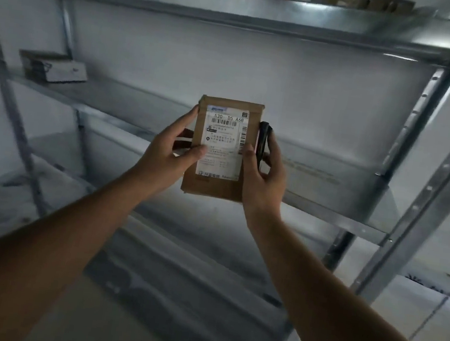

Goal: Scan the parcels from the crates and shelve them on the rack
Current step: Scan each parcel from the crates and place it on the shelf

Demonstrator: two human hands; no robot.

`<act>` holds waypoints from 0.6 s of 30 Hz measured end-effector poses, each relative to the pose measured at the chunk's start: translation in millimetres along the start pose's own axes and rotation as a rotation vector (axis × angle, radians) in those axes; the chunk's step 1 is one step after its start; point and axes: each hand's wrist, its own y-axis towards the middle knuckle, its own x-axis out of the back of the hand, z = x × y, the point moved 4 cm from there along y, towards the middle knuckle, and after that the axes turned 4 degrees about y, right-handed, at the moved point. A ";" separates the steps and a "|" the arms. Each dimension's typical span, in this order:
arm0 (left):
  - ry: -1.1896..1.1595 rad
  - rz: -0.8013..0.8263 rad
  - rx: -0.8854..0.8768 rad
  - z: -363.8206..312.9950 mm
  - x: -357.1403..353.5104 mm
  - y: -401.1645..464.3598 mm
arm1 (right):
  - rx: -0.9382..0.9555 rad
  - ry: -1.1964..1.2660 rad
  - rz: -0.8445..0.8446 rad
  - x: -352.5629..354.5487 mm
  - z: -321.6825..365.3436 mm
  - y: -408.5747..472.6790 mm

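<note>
Cardboard-brown and flat, the parcel (222,148) is held upright in the air in front of the metal rack (408,173), level with its middle shelf, white label facing the person. Far off to the left of the grip, a small white and brown box (54,67) sits on that shelf. The left hand (170,149) grips the parcel's left edge, thumb pressed on the label, fingers curled behind. The right hand (264,177) pinches the right edge with its thumb in front, and its fingers also clamp a black scanner (262,141) against that edge. Above and right of the grip, brown packages (366,1) lie on the top shelf.
</note>
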 end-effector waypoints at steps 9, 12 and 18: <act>0.077 -0.141 0.114 86.4 114.6 43.1 | -0.036 0.020 0.156 -167.0 -55.2 45.2; 0.066 -0.134 0.113 118.7 161.1 59.6 | 0.001 0.012 0.186 -229.5 -64.2 55.0; 0.086 -0.113 0.093 194.5 263.7 100.8 | 0.040 0.006 0.166 -360.7 -86.1 62.9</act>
